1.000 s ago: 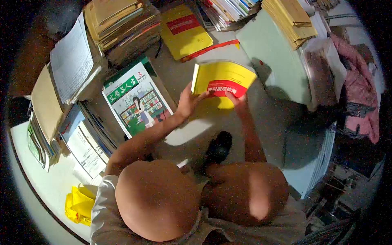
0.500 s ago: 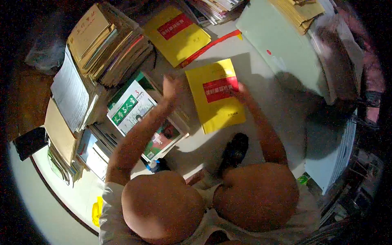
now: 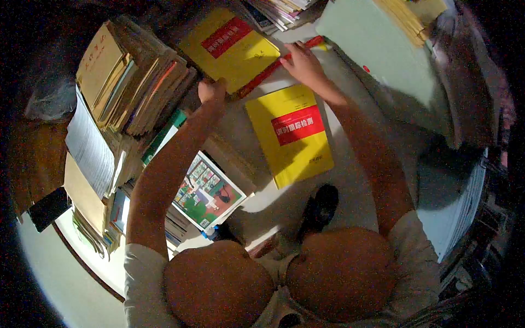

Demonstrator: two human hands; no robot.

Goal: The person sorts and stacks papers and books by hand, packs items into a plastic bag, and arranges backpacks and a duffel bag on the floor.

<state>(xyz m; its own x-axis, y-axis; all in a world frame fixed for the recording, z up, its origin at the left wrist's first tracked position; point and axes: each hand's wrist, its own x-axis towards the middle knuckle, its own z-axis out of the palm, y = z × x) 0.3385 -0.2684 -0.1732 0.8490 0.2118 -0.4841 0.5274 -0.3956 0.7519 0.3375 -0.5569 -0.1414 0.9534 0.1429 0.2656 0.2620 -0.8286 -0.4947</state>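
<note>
A yellow workbook (image 3: 249, 61) with a red title panel lies at the upper middle, with a red strip along its near long edge. At its near left corner my left hand (image 3: 212, 91) is closed against the edge, fingers partly hidden. My right hand (image 3: 304, 64) grips the right end of the same workbook by the red strip, thumb and fingers bent round the corner. Closer to me, a second yellow workbook (image 3: 303, 156) of the same design lies flat on the floor, touched by neither hand.
Stacked papers and brown envelopes (image 3: 101, 60) rise on the left. Magazines (image 3: 210, 191) lie under my left forearm. A pale green board or box (image 3: 377, 44) stands at the upper right, with a stack of white sheets (image 3: 451, 213) below. A dark shoe (image 3: 320, 210) is between my knees.
My right hand has left the nearer yellow workbook and reached forward to the farther one. My left hand has moved forward and left to that workbook's corner. The view has shifted slightly.
</note>
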